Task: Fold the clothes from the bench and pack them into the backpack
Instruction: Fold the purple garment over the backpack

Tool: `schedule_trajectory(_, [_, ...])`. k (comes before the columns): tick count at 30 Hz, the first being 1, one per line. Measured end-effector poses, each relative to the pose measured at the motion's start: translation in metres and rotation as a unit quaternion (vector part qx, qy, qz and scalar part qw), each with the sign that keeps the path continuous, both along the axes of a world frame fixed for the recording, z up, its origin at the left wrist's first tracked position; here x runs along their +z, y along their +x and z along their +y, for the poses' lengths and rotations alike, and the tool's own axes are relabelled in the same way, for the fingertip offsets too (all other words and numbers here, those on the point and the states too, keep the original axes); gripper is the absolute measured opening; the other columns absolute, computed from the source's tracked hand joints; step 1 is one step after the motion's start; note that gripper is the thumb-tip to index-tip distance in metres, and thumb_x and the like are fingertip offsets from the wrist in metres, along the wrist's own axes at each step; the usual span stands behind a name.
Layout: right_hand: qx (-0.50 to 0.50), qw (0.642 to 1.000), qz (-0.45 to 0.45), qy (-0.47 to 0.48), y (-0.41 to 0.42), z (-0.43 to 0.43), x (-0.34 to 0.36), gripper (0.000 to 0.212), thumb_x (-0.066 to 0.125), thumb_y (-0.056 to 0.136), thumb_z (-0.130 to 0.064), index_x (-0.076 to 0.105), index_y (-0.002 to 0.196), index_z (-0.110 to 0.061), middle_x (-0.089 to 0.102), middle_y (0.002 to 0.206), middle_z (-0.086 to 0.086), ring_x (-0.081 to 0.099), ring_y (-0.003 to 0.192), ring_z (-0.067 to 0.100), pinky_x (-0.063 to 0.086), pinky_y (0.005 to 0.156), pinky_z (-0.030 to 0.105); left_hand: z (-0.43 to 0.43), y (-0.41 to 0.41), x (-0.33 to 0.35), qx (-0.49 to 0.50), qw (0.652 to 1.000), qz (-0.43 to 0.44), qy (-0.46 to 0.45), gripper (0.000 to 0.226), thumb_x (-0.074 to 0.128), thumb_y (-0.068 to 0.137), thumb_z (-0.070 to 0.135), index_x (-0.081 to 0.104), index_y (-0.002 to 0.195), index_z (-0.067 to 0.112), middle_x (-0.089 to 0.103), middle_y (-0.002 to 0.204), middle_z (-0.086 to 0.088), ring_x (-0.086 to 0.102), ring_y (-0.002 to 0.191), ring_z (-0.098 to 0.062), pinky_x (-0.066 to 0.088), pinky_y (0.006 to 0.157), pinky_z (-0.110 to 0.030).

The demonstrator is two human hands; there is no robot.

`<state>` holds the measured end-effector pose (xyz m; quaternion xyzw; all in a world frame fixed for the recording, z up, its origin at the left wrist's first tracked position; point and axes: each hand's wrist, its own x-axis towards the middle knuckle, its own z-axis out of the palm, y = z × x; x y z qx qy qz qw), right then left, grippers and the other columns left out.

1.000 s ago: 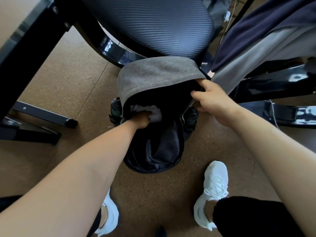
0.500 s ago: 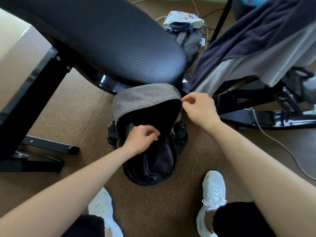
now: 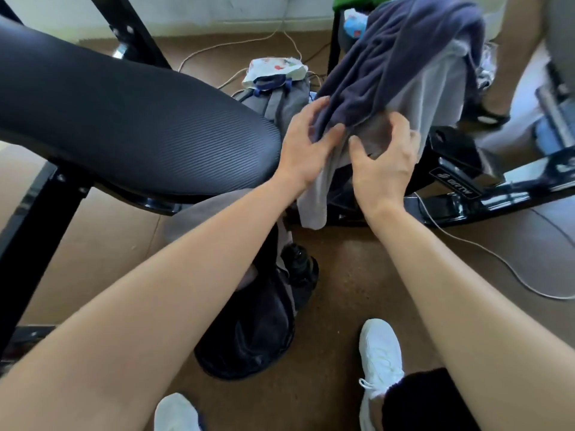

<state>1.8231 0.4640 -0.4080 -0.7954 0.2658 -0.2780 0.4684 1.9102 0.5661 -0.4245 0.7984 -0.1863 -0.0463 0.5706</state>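
Both hands spread, closed on nothing: left hand (image 3: 306, 147) touches navy garment (image 3: 389, 57), right hand (image 3: 381, 163) reaches grey garment (image 3: 435, 88). Recommend lifting navy alone; backpack (image 3: 261, 331) waits below.

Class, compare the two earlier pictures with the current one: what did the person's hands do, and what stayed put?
Both hands left the black backpack and rose to the clothes draped on the bench. The left hand now touches the navy garment; the right hand curls over the light grey garment. Neither has clearly gripped yet. The backpack stayed on the floor, open.
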Motion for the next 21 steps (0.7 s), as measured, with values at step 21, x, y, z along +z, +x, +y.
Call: schedule_trajectory(21, [0.097, 0.993, 0.049, 0.038, -0.001, -0.002, 0.010, 0.059, 0.062, 0.080, -0.030, 0.054, 0.137, -0.017, 0.049, 0.136, 0.009, 0.048, 0.128, 0.024, 0.041, 0.113, 0.034, 0.071, 0.013, 0.021, 0.313, 0.912, 0.173, -0.200, 0.019, 0.049, 0.105, 0.022, 0.052, 0.087, 0.018, 0.061, 0.093, -0.005, 0.057, 0.090, -0.021, 0.053, 0.081, -0.043])
